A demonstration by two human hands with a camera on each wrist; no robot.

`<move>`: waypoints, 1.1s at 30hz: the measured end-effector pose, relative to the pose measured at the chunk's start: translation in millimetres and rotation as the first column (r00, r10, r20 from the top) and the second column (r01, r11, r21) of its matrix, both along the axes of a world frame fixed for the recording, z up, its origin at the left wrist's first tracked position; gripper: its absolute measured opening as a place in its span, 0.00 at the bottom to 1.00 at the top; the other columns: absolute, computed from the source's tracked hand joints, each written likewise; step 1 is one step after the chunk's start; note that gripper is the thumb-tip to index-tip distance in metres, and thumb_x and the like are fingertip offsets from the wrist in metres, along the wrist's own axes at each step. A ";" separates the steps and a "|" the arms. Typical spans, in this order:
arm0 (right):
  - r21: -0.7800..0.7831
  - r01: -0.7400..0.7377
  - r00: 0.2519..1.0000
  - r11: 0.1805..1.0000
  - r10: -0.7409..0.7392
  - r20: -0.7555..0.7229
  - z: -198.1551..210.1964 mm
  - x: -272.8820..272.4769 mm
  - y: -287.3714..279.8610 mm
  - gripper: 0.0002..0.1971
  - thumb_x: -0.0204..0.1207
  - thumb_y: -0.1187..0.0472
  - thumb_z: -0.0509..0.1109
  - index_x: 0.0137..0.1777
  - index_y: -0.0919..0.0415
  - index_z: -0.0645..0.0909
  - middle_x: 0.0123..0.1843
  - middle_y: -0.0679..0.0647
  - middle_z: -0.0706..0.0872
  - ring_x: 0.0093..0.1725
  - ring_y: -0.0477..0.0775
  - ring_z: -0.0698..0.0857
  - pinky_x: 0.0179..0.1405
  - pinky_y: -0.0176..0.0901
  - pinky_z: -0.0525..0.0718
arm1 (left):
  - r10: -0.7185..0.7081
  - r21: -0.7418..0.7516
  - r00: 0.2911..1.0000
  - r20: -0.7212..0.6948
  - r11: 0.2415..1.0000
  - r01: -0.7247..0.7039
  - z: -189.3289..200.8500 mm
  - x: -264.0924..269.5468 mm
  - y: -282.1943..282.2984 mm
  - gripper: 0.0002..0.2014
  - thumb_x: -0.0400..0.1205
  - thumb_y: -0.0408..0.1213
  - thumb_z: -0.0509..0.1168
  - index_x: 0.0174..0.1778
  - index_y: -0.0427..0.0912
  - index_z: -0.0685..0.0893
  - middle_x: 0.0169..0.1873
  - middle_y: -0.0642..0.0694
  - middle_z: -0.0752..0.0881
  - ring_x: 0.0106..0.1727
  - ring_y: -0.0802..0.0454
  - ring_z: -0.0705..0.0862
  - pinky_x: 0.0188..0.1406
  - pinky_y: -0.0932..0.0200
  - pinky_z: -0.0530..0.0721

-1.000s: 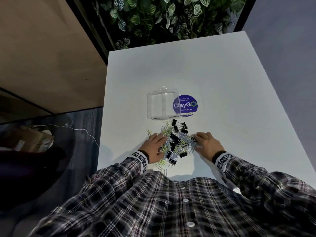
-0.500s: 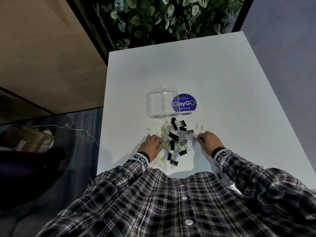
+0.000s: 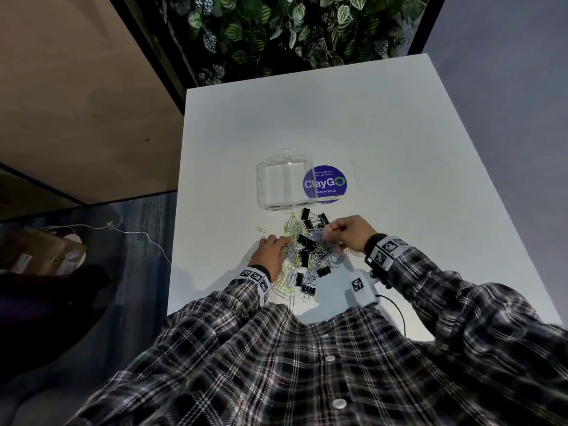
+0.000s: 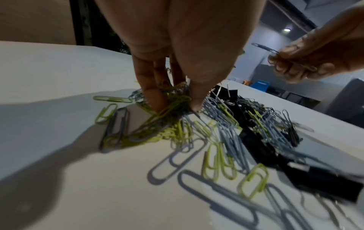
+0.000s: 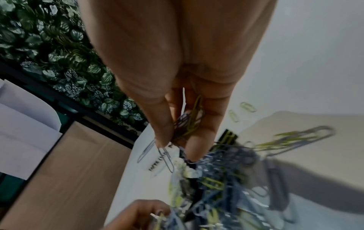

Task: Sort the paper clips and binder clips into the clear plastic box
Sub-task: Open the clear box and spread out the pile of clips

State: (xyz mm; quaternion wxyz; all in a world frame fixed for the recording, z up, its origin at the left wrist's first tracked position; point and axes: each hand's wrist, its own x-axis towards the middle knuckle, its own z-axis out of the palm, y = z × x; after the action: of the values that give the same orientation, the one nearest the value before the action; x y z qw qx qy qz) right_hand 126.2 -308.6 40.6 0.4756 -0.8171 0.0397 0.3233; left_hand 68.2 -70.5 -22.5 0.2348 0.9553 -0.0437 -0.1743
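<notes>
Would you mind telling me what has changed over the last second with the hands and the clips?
The right hand has lifted off the pile and now holds a few paper clips pinched in its grip. The left hand stayed low on the pile's left side, fingers now closed on a bunch of clips. The clear plastic box and the round sticker have not moved.
</notes>
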 end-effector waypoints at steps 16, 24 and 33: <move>0.048 0.165 0.981 0.985 -0.159 -0.113 15.1 116.6 119.3 0.12 0.74 0.63 0.76 0.53 0.70 0.86 0.37 0.58 0.88 0.34 0.54 0.88 0.48 0.51 0.91 | 0.512 -0.448 0.857 -0.052 0.755 -0.479 48.2 20.2 33.7 0.06 0.80 0.31 0.68 0.47 0.46 0.88 0.44 0.50 0.89 0.42 0.54 0.86 0.47 0.66 0.85; 0.045 0.190 0.974 0.981 -0.183 -0.134 -2.1 142.5 123.4 0.10 0.82 0.59 0.66 0.56 0.66 0.82 0.63 0.64 0.86 0.61 0.61 0.86 0.62 0.49 0.85 | 0.568 -0.519 0.816 -0.110 0.668 -0.534 70.4 64.9 46.0 0.07 0.80 0.31 0.68 0.48 0.46 0.89 0.46 0.50 0.90 0.38 0.59 0.86 0.41 0.67 0.87; 0.199 0.422 0.906 0.884 -0.402 -0.136 6.9 90.2 59.3 0.17 0.82 0.69 0.61 0.65 0.84 0.75 0.37 0.64 0.84 0.27 0.53 0.84 0.25 0.38 0.83 | 0.512 -0.556 0.855 -0.081 0.689 -0.466 67.5 155.0 19.2 0.05 0.79 0.34 0.69 0.48 0.47 0.89 0.46 0.48 0.90 0.39 0.54 0.86 0.46 0.51 0.91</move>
State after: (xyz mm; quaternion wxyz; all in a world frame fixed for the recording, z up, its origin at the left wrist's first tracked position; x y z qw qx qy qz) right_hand 216.4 -249.3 47.6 0.6200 -0.7156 0.1973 0.2540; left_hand 223.2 -51.4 45.0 0.5382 0.8273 0.1541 -0.0465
